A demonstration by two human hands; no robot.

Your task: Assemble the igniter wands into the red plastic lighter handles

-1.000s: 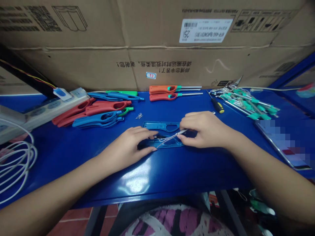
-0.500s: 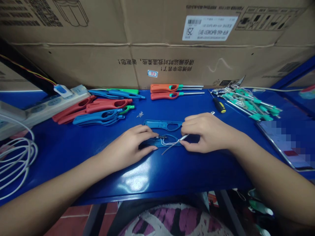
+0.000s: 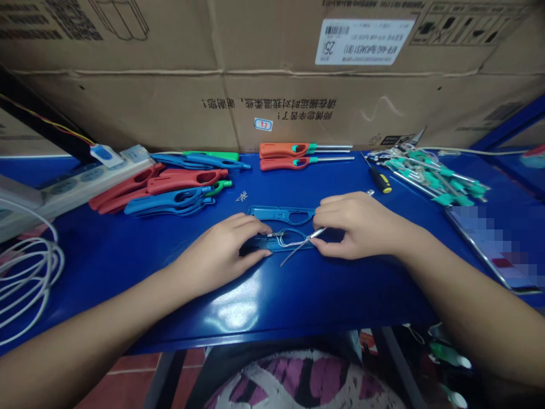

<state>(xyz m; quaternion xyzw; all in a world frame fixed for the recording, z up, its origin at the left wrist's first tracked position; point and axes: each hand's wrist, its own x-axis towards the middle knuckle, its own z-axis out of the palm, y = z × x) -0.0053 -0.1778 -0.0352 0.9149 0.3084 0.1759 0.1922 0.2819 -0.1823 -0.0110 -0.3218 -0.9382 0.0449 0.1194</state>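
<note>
A blue plastic lighter shell half lies in front of me, with white wires and a small dark, silver-ended part inside it. My left hand grips its left end between thumb and fingers, the fingertips by the small part. My right hand is closed at the right end on a thin metal rod, whose tip crosses the wires and points towards me. What else its fingers hold is hidden. Just behind lies the matching blue shell half, inner side up.
Small screws lie beyond the shells. Red shells and blue shells are piled left by a power strip. Orange-red lighters, a screwdriver, green-ended metal tubes and a phone lie behind and right.
Both hands stay at the shell with almost the same grip. The small part by my left fingertips shows slightly more; the whole view has shifted a little.
</note>
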